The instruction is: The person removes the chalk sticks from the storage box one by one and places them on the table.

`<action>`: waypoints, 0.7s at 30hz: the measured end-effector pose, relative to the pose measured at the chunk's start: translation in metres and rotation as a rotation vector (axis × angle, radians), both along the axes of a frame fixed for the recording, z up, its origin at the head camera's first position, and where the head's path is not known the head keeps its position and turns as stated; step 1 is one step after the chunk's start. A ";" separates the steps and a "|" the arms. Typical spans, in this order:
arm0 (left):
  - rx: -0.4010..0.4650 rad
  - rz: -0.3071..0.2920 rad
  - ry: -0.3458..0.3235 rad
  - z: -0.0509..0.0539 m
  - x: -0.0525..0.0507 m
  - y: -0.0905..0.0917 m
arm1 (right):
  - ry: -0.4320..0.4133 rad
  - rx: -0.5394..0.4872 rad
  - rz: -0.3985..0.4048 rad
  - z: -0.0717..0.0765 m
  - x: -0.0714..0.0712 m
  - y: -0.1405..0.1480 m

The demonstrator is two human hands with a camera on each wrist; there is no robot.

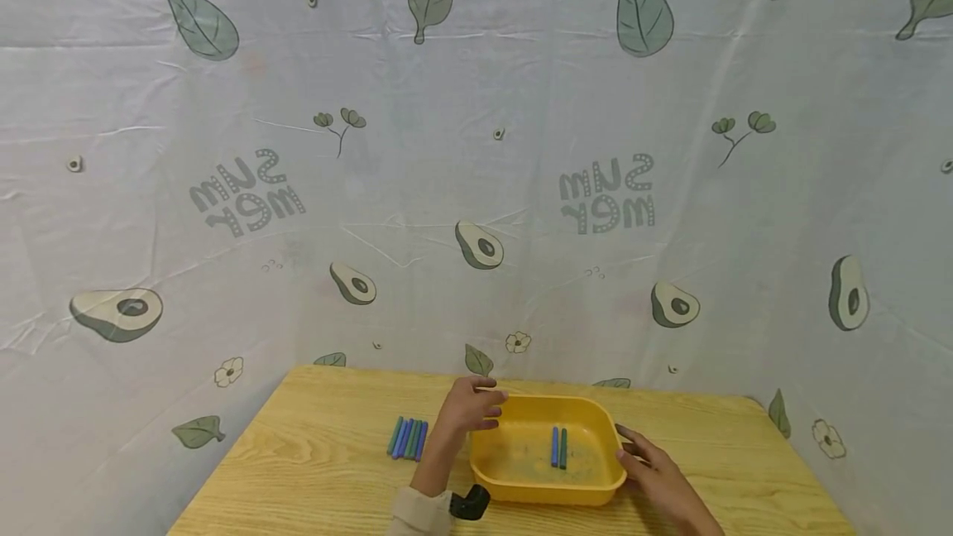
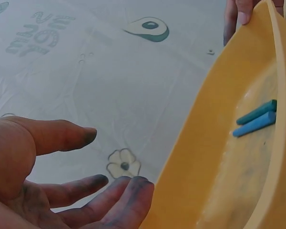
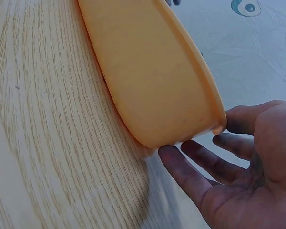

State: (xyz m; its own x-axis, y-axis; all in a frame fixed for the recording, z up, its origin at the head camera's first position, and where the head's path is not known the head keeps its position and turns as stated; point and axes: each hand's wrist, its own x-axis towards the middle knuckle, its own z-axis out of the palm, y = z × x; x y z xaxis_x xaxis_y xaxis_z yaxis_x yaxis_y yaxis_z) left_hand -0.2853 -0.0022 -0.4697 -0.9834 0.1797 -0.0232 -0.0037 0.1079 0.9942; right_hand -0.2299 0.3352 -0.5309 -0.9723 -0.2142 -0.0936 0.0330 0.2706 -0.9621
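A yellow plastic tub [image 1: 547, 493] stands on the table, with smudges on its floor. Inside it lie a blue chalk stick [image 1: 554, 447] and a dark green chalk stick [image 1: 563, 449], side by side. My left hand [image 1: 469, 405] is at the tub's left end, its fingers spread and holding nothing; the left wrist view shows its stained fingertips [image 2: 140, 188] close to the rim. At the opposite end my right hand [image 1: 655, 474] grips the tub, the thumb at the rim and the other fingers [image 3: 186, 174] against the outer wall.
Left of the tub, several blue and green chalk sticks [image 1: 407, 438] lie in a row on the wooden table [image 1: 320, 445]. Behind the table hangs a pale printed sheet [image 1: 417, 296], which also runs along both sides.
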 end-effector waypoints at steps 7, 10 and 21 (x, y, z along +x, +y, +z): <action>0.004 -0.025 -0.038 -0.004 -0.004 0.018 | -0.005 -0.014 -0.017 0.001 0.000 -0.003; 0.005 -0.033 -0.051 -0.006 -0.006 0.025 | -0.006 -0.020 -0.011 0.002 0.000 -0.003; -0.036 -0.030 -0.048 -0.023 -0.008 0.050 | 0.005 -0.030 0.030 -0.001 -0.001 0.001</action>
State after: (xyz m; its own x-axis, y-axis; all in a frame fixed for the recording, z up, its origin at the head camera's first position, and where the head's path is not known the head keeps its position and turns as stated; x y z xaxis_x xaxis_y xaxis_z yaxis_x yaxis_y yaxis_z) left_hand -0.2934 0.0475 -0.4923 -0.9752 0.2076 -0.0773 -0.0476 0.1447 0.9883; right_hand -0.2312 0.3359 -0.5316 -0.9658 -0.2461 -0.0819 0.0205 0.2424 -0.9700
